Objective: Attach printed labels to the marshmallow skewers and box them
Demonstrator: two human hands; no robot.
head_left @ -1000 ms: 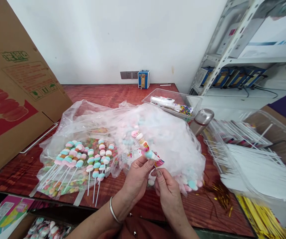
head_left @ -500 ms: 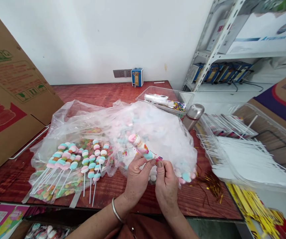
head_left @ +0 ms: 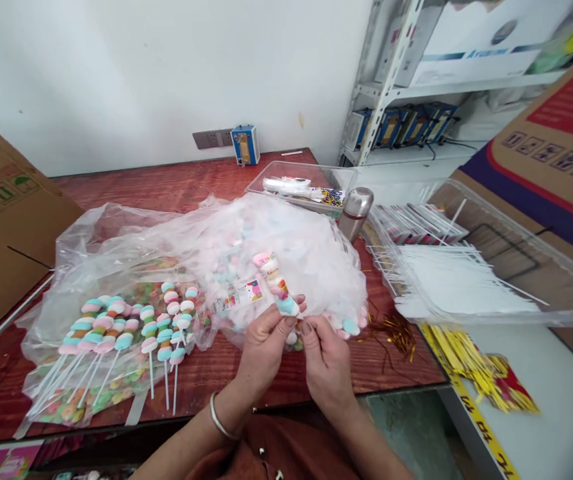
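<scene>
A marshmallow skewer in a clear printed wrapper (head_left: 270, 269), pink at the top and blue lower down, slants up over the large bag. Around its lower part, my left hand (head_left: 266, 343) is closed, thumb and fingers pinching. My right hand (head_left: 327, 360) pinches at the skewer's bottom end, close to the left thumb; the fingers hide that end. Beneath lies a clear plastic bag (head_left: 311, 257) full of pastel marshmallows. To the left, several unwrapped marshmallow skewers (head_left: 104, 327) on white sticks rest on a bag of coloured gummies (head_left: 116, 387).
A plastic tray (head_left: 466, 310) of white sticks stands at right, near shiny gold ties (head_left: 399, 340). Behind the bag are a steel flask (head_left: 356, 208) and a clear bin (head_left: 266, 170). Cardboard boxes (head_left: 11, 220) flank the table, with yellow strips (head_left: 471, 367) at lower right.
The view has turned to the right, so the scene sits further left. Both hands still hold the wrapped skewer, and its coloured lower wrapper end is now hidden by the fingers.
</scene>
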